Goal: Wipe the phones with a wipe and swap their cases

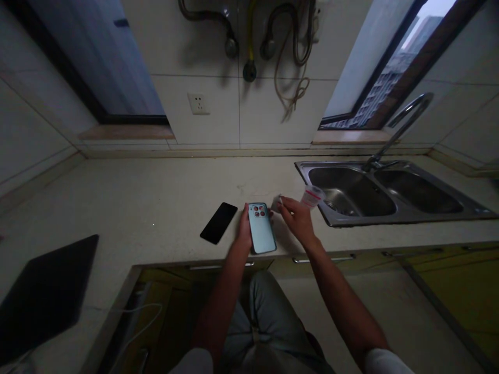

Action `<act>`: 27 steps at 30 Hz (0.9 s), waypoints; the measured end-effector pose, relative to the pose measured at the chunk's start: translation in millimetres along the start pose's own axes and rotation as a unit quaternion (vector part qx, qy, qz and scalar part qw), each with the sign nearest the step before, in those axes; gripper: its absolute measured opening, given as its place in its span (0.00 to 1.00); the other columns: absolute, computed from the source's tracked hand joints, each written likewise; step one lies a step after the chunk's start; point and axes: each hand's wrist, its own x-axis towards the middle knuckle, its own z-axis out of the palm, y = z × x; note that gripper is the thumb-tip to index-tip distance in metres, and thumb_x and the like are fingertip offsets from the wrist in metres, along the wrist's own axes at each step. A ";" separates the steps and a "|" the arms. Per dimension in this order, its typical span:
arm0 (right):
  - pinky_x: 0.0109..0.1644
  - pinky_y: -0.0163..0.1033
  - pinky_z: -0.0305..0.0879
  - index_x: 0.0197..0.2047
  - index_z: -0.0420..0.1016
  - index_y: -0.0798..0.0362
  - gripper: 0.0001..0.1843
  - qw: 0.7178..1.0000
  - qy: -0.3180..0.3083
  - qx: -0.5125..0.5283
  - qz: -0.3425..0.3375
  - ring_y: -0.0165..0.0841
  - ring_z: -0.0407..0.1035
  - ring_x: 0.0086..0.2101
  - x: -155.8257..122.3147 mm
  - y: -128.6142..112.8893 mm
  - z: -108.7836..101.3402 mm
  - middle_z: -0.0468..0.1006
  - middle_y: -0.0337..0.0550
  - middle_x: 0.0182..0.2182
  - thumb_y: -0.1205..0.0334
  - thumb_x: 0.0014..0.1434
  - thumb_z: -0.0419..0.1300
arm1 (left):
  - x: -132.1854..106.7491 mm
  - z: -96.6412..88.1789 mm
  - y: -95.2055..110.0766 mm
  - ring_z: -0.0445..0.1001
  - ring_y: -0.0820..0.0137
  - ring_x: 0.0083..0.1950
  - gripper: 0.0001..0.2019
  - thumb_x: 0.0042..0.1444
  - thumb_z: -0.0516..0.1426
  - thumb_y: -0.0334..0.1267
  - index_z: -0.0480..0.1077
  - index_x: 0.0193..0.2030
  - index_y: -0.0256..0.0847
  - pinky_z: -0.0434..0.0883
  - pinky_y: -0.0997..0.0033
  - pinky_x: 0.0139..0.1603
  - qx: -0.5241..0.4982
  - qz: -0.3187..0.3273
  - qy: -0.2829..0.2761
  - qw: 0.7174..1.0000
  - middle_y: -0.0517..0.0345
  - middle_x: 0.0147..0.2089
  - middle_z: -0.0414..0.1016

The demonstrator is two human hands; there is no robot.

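Observation:
A pale blue smartphone (262, 228) in a matching case lies face down on the stone countertop (156, 192), its dark camera cluster toward the far end. My left hand (245, 227) grips its left edge. My right hand (297, 218) is just right of the phone, with its fingertips pinching a small pale item (277, 203) that is too small to identify. A black smartphone (219, 223) lies screen up to the left of my left hand, apart from it. A clear plastic cup (312, 196) with a red-marked label stands just beyond my right hand.
A double stainless steel sink (351, 193) with a curved faucet (403, 124) lies to the right. A dark tablet (44, 296) sits at the near left, with a white cable (142, 324) below the counter edge. Pipes and a wall socket (198, 103) are on the tiled wall.

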 end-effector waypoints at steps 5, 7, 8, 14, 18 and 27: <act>0.63 0.49 0.65 0.58 0.75 0.53 0.20 0.972 -0.160 -0.136 -0.102 0.42 0.66 0.61 1.0 -5.5 42.2 0.72 0.51 0.61 0.61 0.67 0.52 | 7.8 5.8 -11.9 0.79 0.57 0.49 0.27 0.64 0.49 0.56 0.73 0.54 0.37 0.73 0.57 0.55 0.012 0.031 0.029 0.999 0.46 0.44 0.81; 0.67 0.53 0.61 0.61 0.72 0.54 0.22 0.963 -0.184 -0.154 -0.124 0.42 0.61 0.64 -4.7 -7.3 54.6 0.69 0.53 0.63 0.61 0.68 0.50 | 7.7 6.9 -11.8 0.78 0.58 0.51 0.28 0.65 0.47 0.57 0.72 0.57 0.37 0.72 0.57 0.56 0.011 0.033 0.029 0.999 0.45 0.46 0.81; 0.67 0.55 0.59 0.63 0.70 0.55 0.22 0.960 -0.188 -0.158 -0.131 0.43 0.59 0.65 -8.2 -7.6 58.2 0.68 0.54 0.64 0.61 0.69 0.49 | 7.1 7.2 -10.9 0.78 0.57 0.52 0.29 0.64 0.46 0.58 0.71 0.57 0.37 0.72 0.56 0.57 0.008 0.032 0.026 0.999 0.45 0.47 0.80; 0.67 0.54 0.61 0.60 0.71 0.58 0.22 0.936 -0.245 -0.164 -0.192 0.44 0.60 0.64 -37.8 -9.8 46.5 0.72 0.59 0.60 0.56 0.71 0.49 | 0.4 6.3 -2.7 0.79 0.55 0.51 0.34 0.59 0.49 0.66 0.70 0.55 0.37 0.75 0.54 0.50 -0.003 0.020 0.014 1.000 0.41 0.48 0.79; 0.68 0.56 0.60 0.59 0.72 0.61 0.26 0.913 -0.273 -0.178 -0.247 0.48 0.60 0.65 -67.2 -18.0 29.8 0.74 0.61 0.57 0.49 0.69 0.53 | -3.3 3.2 1.0 0.80 0.58 0.47 0.34 0.61 0.45 0.66 0.70 0.54 0.38 0.77 0.56 0.45 -0.012 0.037 0.003 0.999 0.43 0.46 0.79; 0.68 0.64 0.54 0.66 0.60 0.69 0.40 0.920 -0.230 -0.244 -0.202 0.57 0.51 0.67 -57.7 -15.3 44.1 0.60 0.74 0.65 0.43 0.65 0.55 | 1.0 3.1 -9.1 0.79 0.56 0.47 0.36 0.61 0.43 0.67 0.72 0.52 0.35 0.75 0.56 0.49 0.015 0.008 -0.022 1.000 0.41 0.45 0.80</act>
